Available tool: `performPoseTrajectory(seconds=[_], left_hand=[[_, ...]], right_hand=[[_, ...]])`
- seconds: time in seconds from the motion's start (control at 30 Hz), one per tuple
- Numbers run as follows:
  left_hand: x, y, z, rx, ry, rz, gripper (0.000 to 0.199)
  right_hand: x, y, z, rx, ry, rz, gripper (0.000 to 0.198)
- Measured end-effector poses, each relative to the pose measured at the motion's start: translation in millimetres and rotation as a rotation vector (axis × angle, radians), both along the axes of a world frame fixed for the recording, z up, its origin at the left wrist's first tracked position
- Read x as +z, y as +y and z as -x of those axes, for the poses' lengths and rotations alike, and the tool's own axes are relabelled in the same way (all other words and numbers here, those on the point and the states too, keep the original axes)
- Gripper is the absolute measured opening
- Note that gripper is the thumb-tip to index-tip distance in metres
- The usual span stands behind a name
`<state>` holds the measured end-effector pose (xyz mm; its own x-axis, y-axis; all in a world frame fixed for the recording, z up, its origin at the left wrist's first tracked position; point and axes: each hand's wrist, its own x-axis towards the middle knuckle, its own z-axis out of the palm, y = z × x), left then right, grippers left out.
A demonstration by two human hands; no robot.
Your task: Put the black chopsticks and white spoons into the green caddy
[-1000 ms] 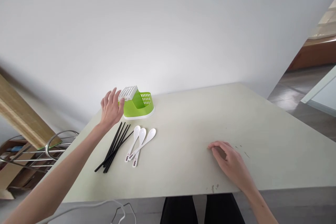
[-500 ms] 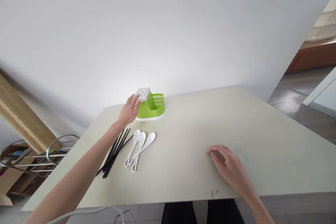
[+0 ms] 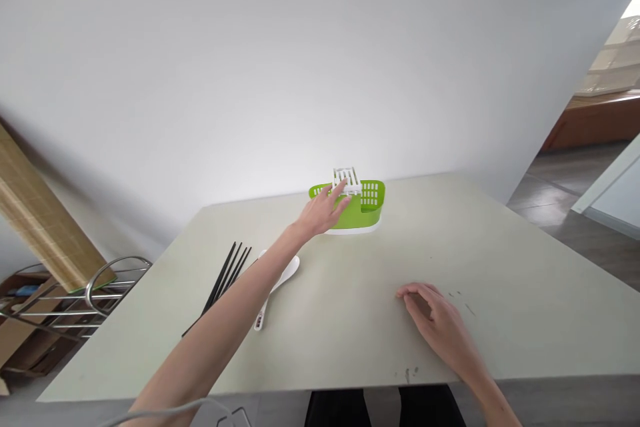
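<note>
My left hand [image 3: 323,212] reaches forward to a green plastic cutlery caddy [image 3: 371,217] with basket-like slotted walls and a white base. The hand's fingers are on the caddy's white slotted top piece [image 3: 347,179], with the thumb lower at its front. On the table at the right, my right hand [image 3: 435,320] rests with loosely curved fingers and a gap inside them, holding nothing. Black chopsticks [image 3: 227,270] lie to the left, partly hidden by my left forearm. White spoons [image 3: 287,271] lie beside them; the forearm covers most of these.
The pale table [image 3: 350,320] stands against a white wall [image 3: 320,67]. Left of it are a metal rack [image 3: 100,293], a cardboard box [image 3: 30,327] and a leaning tan board [image 3: 40,213]. A grey cable [image 3: 175,407] hangs by the front edge.
The caddy has moved to the right across the table with my left hand on it. My left forearm now covers part of the spoons and chopsticks. The right hand has stayed put.
</note>
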<state>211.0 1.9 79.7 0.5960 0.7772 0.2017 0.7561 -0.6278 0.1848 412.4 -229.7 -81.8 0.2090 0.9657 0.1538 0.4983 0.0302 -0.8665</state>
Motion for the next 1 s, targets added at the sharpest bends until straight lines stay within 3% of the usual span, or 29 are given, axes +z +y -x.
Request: performPoseTrajectory(seconds=[0.17, 0.33, 0.47, 0.67, 0.8, 1.0], left_hand=[[-0.7, -20, 8, -0.125, -0.157, -0.196, 0.060], [-10.5, -42, 77, -0.012, -0.327, -0.294, 0.042], [-24.5, -57, 159, 0.202, -0.165, -0.213, 0.036], [-35.2, -87, 257, 0.384, 0.180, 0.129, 0.063], [-41.2, -104, 281, 0.516, 0.324, 0.186, 0.070], [-45.2, -108, 276, 0.600, 0.525, 0.213, 0.060]], right_hand=[[-1, 1, -1, -0.019, -0.013, 0.033, 0.040], [-2, 1, -1, -0.015, -0.003, 0.039, 0.041], [-5, 0, -3, -0.018, -0.009, 0.035, 0.040], [-10, -2, -6, 0.013, -0.003, 0.066, 0.038], [-9, -2, -4, -0.012, -0.035, 0.056, 0.039], [-6, -2, -3, -0.029, -0.056, 0.041, 0.040]])
